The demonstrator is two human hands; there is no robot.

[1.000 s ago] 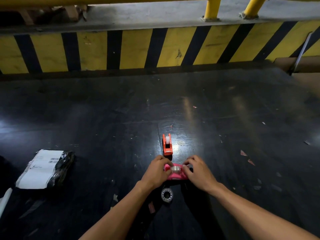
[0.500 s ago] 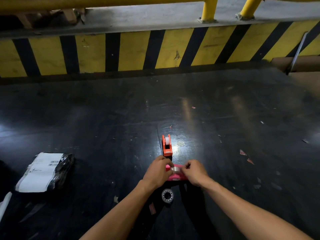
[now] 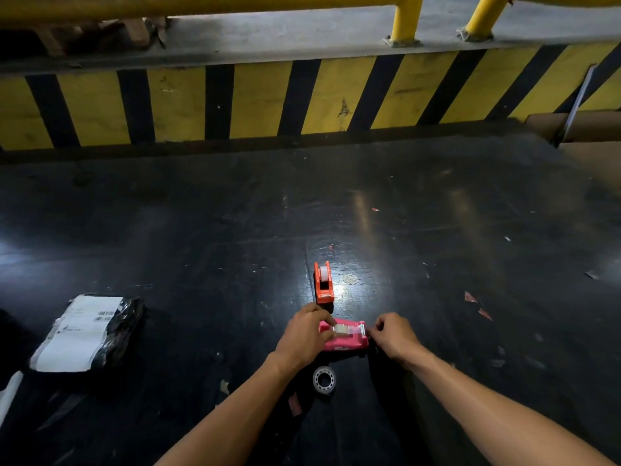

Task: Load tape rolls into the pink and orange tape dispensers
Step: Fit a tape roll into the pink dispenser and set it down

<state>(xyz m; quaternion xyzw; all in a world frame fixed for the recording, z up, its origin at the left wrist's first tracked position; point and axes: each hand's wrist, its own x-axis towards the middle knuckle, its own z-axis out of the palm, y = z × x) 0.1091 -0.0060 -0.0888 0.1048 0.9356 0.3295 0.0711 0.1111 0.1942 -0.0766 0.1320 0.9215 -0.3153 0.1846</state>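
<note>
Pink dispenser [image 3: 346,341] gripped by left hand [image 3: 304,336], right hand [image 3: 393,336]

floor [image 3: 437,203]: glossy, scuffed | pink dispenser [image 3: 346,344]: probably smooth plastic

Two tape dispensers: one orange [image 3: 323,283], one pink [image 3: 346,338]. Three tape rolls: one in each dispenser, one loose [image 3: 324,380] on the bench [image 3: 201,230]. One wrapped parcel [image 3: 88,332] and two hands.

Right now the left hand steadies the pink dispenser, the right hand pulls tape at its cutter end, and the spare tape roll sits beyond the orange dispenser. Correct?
Not quite. In the head view the spare tape roll lies nearer the person than the pink dispenser, between the forearms, not beyond the orange dispenser. The left hand and right hand are as stated.
</note>
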